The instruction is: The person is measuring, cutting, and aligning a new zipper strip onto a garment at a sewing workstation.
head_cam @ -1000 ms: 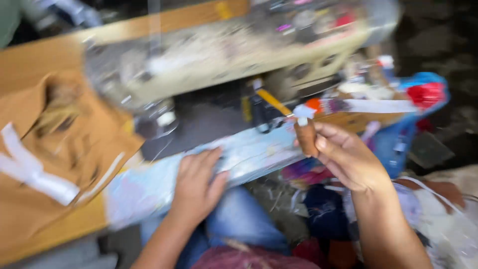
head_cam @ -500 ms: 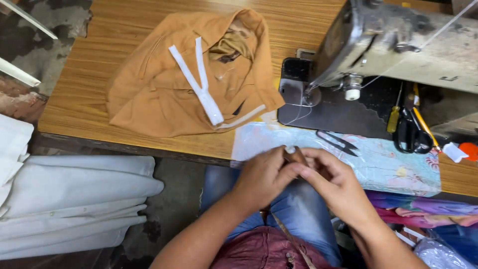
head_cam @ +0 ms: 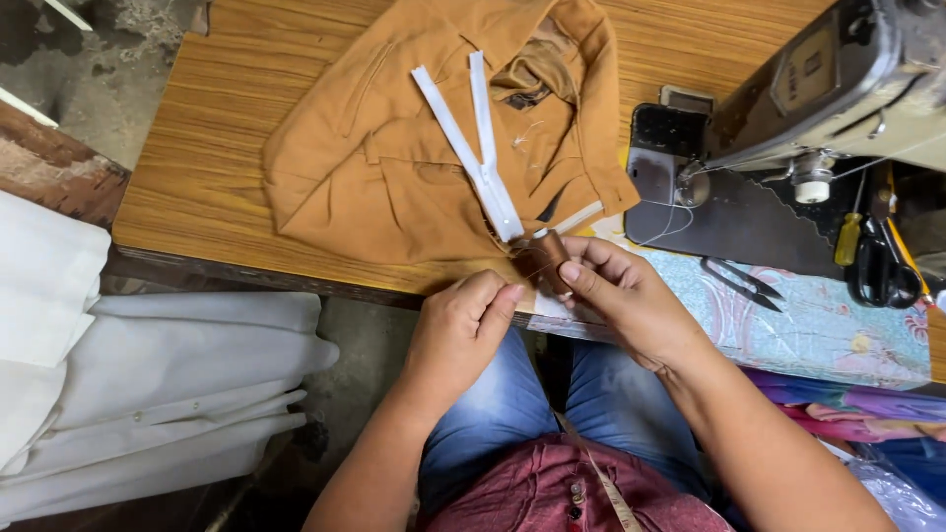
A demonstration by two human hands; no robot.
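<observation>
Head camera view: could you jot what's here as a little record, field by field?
Right hand: holds a brown thread spool
Left hand: fingers pinched just beside the spool
Garment: tan jacket on wooden table, white strips lying on it
Machine: sewing machine at right
Tools: black scissors, thread snips
Floor side: folded white cloth

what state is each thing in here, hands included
spool: held in right hand, brown thread wound on it
left hand: fingers pinched shut beside the spool
garment: crumpled flat on table
zipper: white, open, lying on garment
scissors: closed, lying by machine
</observation>
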